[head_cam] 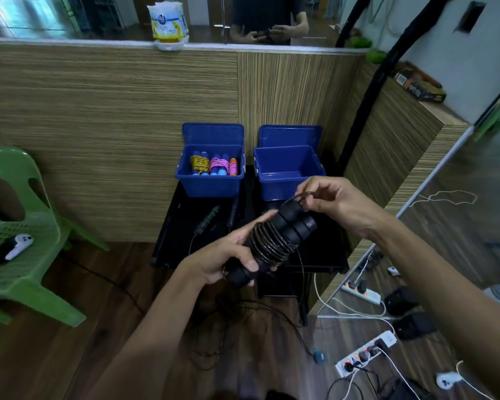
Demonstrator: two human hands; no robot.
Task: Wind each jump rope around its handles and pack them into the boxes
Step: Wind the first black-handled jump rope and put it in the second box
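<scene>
Left hand (228, 255) grips paired black handles (274, 241) — right hand (326, 202) pinches rope (267, 239); keep coils tight, side by side.

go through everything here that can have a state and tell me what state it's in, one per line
Left hand: grips the black handles.
Right hand: pinches the cord.
Black jump rope: partly wound, cord trailing down.
Left box: open, holds wound ropes.
Right box: open, nothing visible inside.
Green-handled rope: unwound, lying on the table.

We see the right box (289, 171) open above, its lid (289, 136) propped behind; the left box (210, 176) holds wound ropes (214, 166).
</scene>
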